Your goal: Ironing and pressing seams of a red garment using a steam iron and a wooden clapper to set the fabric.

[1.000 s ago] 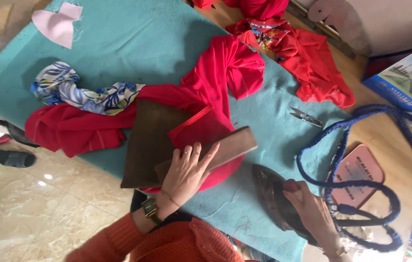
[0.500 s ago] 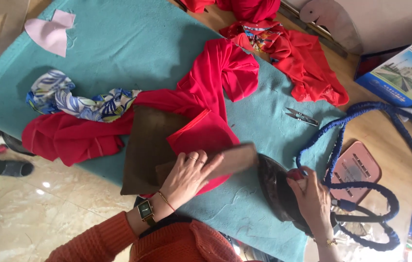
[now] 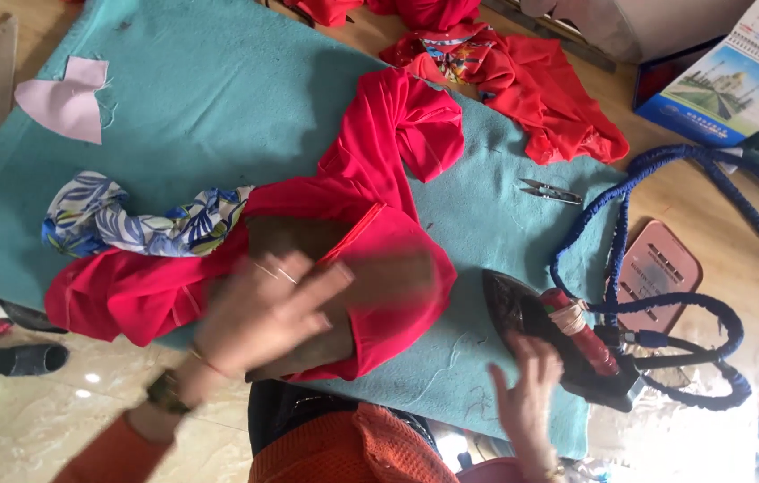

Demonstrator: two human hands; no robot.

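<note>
Wood table (image 3: pixel 666 134) w/ teal mat (image 3: pixel 219 116): red cloth (image 3: pixel 379 161), iron (image 3: pixel 558 344), snips (image 3: pixel 549 190).

- Left hand (image 3: pixel 263 313), blurred, lies flat with fingers spread on red fabric (image 3: pixel 371 268) folded over a brown board (image 3: pixel 388 277), centre of teal mat (image 3: pixel 219 107).
- Right hand (image 3: pixel 522 394), open, at 5 o'clock, touching near edge of a dark iron (image 3: pixel 531 313).
- Iron's blue cord (image 3: pixel 666 170) loops at 3 o'clock.
- Small snips (image 3: pixel 549 190) at 2 o'clock of the board.
- Floral cloth (image 3: pixel 129 224) at 9 o'clock.
- Pink scrap (image 3: pixel 65 105) at 10 o'clock.

Orange knit sleeves, dark wristwatch on left wrist (image 3: pixel 165 391) (thin finger rings)
</note>
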